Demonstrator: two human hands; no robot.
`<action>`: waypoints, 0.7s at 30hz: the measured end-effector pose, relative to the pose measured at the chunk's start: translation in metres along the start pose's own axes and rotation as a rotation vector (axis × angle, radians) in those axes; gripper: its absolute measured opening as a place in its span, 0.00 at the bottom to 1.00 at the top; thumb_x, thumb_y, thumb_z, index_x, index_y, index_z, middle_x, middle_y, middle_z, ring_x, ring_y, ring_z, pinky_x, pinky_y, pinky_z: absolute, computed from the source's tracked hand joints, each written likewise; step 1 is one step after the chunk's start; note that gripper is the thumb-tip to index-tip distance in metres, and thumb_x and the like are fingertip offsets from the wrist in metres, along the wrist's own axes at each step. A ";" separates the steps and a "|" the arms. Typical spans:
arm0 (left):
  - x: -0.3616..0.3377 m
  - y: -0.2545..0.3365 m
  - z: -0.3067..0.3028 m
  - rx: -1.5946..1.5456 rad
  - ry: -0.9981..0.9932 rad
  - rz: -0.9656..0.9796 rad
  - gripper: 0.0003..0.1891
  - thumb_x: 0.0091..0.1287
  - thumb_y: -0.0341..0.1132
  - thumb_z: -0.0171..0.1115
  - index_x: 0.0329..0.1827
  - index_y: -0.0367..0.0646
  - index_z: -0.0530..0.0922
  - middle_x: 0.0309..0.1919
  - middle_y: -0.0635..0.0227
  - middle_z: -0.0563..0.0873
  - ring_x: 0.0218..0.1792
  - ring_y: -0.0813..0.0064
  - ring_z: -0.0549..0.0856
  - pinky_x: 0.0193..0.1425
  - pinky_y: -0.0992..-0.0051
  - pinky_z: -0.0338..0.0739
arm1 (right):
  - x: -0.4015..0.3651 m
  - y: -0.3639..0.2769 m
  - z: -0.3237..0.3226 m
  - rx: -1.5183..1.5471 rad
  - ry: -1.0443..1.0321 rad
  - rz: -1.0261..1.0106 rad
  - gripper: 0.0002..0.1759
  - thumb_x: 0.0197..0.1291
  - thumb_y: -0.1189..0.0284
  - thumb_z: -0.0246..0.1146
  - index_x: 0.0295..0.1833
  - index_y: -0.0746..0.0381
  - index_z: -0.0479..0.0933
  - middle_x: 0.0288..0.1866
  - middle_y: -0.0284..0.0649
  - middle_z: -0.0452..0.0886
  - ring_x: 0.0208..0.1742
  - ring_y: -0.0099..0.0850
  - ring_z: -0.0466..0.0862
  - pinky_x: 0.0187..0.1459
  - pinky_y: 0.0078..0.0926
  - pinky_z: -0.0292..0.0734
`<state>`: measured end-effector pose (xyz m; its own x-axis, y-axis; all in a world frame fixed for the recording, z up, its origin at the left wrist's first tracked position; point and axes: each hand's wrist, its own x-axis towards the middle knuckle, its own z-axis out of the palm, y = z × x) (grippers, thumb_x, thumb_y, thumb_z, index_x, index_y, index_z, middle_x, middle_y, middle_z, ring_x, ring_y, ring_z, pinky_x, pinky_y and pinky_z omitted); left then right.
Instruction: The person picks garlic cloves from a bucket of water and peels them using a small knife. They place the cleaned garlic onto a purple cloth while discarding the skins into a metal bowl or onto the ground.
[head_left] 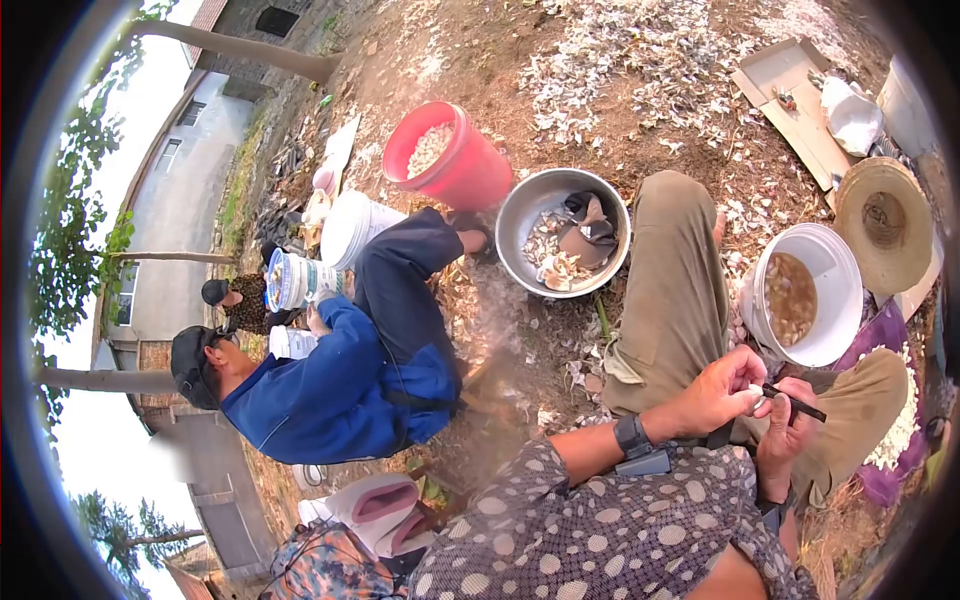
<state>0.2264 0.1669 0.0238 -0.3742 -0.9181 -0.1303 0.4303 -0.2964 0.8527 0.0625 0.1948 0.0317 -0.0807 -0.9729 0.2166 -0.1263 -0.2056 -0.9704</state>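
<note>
Bare brown ground (500,60) strewn with pale husks spreads out in front of us, with grey buildings and thin tree trunks along the far left edge. Beside them a person in a blue jacket (340,380) and a dark cap sits bent forward, with a white tub (350,225) lying on its side just beyond their knee. Next comes a red bucket (470,170) with whitish pieces in it, and right beside it a metal basin (520,215) holding husks and some dark scraps.

Over our khaki-clad lap our left hand (722,392), a dark watch (632,436) on its wrist, is curled, its thumb and fingertips pinching a small pale piece (755,390); we cannot tell exactly what it is. Our right hand (785,440) touches the left and is clenched around a thin dark tool (800,407), whose tip sticks out to the right and whose near end meets the pale piece.

Farther right, a flattened cardboard box (790,100) lies on the ground up top, a white bucket (835,270) with brownish contents stands just beside our knee, and a round straw hat (885,220) rests near the edge.
</note>
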 end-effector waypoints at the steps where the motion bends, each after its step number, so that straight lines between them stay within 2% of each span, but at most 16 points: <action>1: 0.001 0.003 0.000 0.125 -0.036 0.001 0.10 0.72 0.25 0.64 0.51 0.40 0.73 0.40 0.73 0.80 0.36 0.85 0.78 0.40 0.81 0.76 | -0.001 0.001 -0.001 -0.048 0.016 -0.022 0.08 0.76 0.72 0.60 0.52 0.67 0.76 0.50 0.42 0.77 0.45 0.27 0.78 0.49 0.24 0.75; 3: 0.005 0.009 -0.004 0.368 -0.117 -0.002 0.11 0.71 0.24 0.65 0.50 0.39 0.73 0.40 0.71 0.81 0.37 0.84 0.80 0.41 0.79 0.78 | -0.001 0.005 -0.001 0.018 -0.003 -0.009 0.09 0.75 0.71 0.61 0.53 0.66 0.76 0.49 0.42 0.78 0.47 0.29 0.78 0.51 0.25 0.74; 5: 0.008 0.010 -0.007 0.075 -0.100 -0.149 0.11 0.70 0.24 0.66 0.51 0.39 0.73 0.40 0.68 0.82 0.39 0.82 0.82 0.42 0.78 0.79 | -0.004 0.008 -0.002 0.110 0.021 0.074 0.09 0.74 0.72 0.63 0.52 0.66 0.76 0.48 0.41 0.78 0.49 0.30 0.78 0.53 0.26 0.74; 6: 0.005 0.004 -0.002 -0.101 -0.110 -0.258 0.11 0.70 0.24 0.66 0.51 0.38 0.73 0.40 0.67 0.83 0.40 0.81 0.83 0.43 0.77 0.80 | -0.006 0.008 -0.001 0.147 0.050 0.138 0.08 0.74 0.73 0.62 0.52 0.66 0.76 0.49 0.41 0.78 0.45 0.27 0.80 0.48 0.24 0.77; 8: 0.005 -0.002 -0.003 -0.127 -0.117 -0.290 0.11 0.71 0.23 0.65 0.52 0.38 0.73 0.40 0.63 0.84 0.40 0.78 0.85 0.43 0.75 0.81 | -0.007 0.000 0.000 0.392 0.076 0.332 0.08 0.76 0.73 0.61 0.52 0.67 0.75 0.47 0.41 0.80 0.34 0.23 0.82 0.35 0.21 0.80; 10: 0.005 -0.005 0.000 -0.152 -0.082 -0.302 0.13 0.70 0.21 0.65 0.54 0.36 0.72 0.41 0.60 0.85 0.39 0.74 0.86 0.43 0.73 0.83 | -0.014 0.004 -0.006 0.519 0.058 0.408 0.09 0.76 0.74 0.61 0.53 0.68 0.75 0.44 0.39 0.80 0.33 0.22 0.82 0.35 0.21 0.80; 11: 0.004 -0.003 0.002 -0.147 -0.052 -0.330 0.12 0.70 0.20 0.64 0.52 0.36 0.72 0.39 0.61 0.85 0.39 0.75 0.87 0.42 0.76 0.83 | -0.014 0.003 -0.008 0.507 0.049 0.423 0.08 0.75 0.74 0.61 0.52 0.68 0.74 0.44 0.39 0.80 0.32 0.21 0.82 0.35 0.21 0.81; 13: 0.004 -0.002 -0.006 -0.078 -0.085 -0.393 0.13 0.69 0.22 0.67 0.52 0.37 0.74 0.40 0.59 0.86 0.37 0.74 0.86 0.41 0.76 0.83 | -0.019 0.007 -0.010 0.596 0.063 0.455 0.08 0.76 0.72 0.61 0.52 0.67 0.74 0.42 0.37 0.79 0.31 0.21 0.82 0.35 0.21 0.80; 16: 0.008 0.004 -0.002 -0.104 -0.117 -0.443 0.13 0.67 0.21 0.66 0.52 0.38 0.75 0.41 0.60 0.87 0.35 0.76 0.86 0.40 0.78 0.82 | -0.019 0.003 -0.013 0.655 0.102 0.489 0.08 0.76 0.72 0.61 0.52 0.65 0.75 0.38 0.35 0.80 0.31 0.21 0.82 0.35 0.20 0.79; 21: 0.016 -0.002 0.003 -0.213 -0.233 -0.377 0.13 0.66 0.23 0.71 0.49 0.41 0.76 0.43 0.58 0.84 0.38 0.64 0.89 0.39 0.70 0.87 | -0.020 0.005 -0.021 0.740 0.111 0.515 0.09 0.77 0.70 0.60 0.51 0.66 0.75 0.37 0.38 0.82 0.29 0.22 0.82 0.34 0.22 0.80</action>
<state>0.2177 0.1538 0.0215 -0.6999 -0.6603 -0.2724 0.3786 -0.6663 0.6424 0.0424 0.2156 0.0248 -0.0512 -0.9554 -0.2909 0.6158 0.1991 -0.7623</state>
